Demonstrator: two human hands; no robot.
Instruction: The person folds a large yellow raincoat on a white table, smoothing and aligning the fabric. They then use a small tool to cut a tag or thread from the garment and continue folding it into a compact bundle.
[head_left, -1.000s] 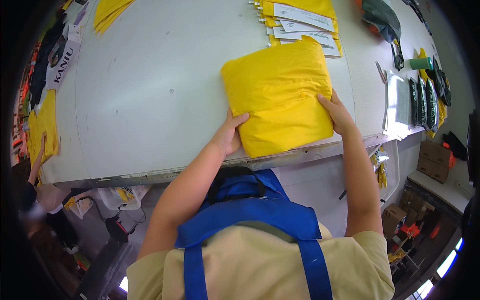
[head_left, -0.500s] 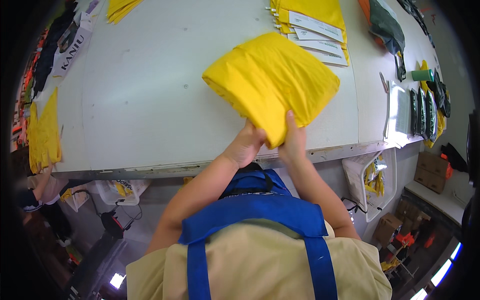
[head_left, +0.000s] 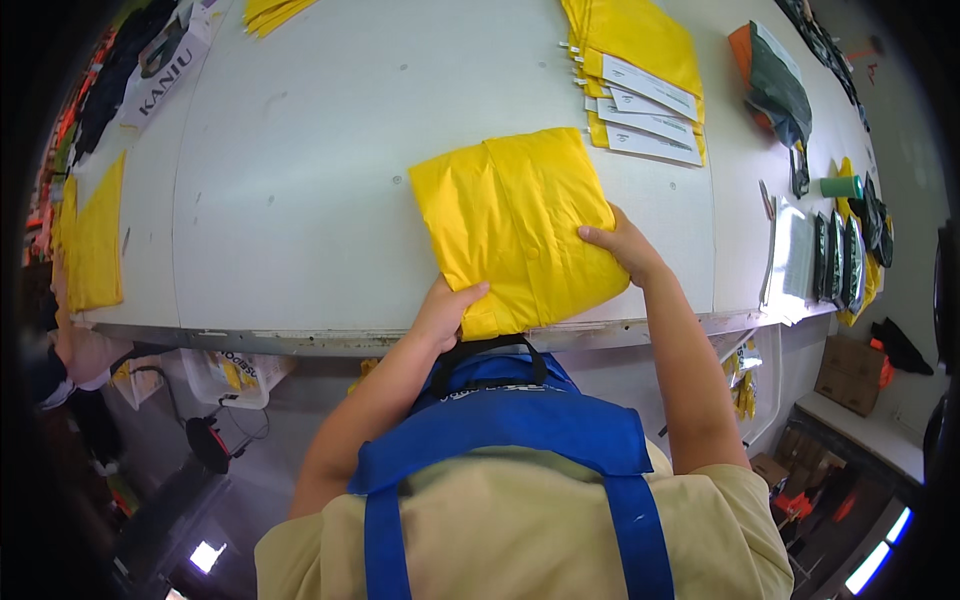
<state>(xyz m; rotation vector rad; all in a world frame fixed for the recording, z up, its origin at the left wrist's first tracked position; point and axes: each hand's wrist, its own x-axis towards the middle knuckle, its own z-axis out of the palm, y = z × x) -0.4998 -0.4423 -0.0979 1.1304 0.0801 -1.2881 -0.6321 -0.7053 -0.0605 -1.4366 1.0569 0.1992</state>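
A folded yellow cloth (head_left: 520, 225) is held between the two hands, over the near edge of the desk (head_left: 300, 240). Its near left corner is gripped by the left hand (head_left: 445, 312), its right side by the right hand (head_left: 628, 247). No clear long axis is shown. The yellow bags (head_left: 645, 45) are placed beyond, rightward, nearer the right hand.

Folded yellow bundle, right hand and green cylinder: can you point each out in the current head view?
Folded yellow bundle (head_left: 518, 232): head view, middle of its upper face.
Right hand (head_left: 629, 247): head view, near the thumb's base.
Green cylinder (head_left: 841, 187): head view, its curved side.
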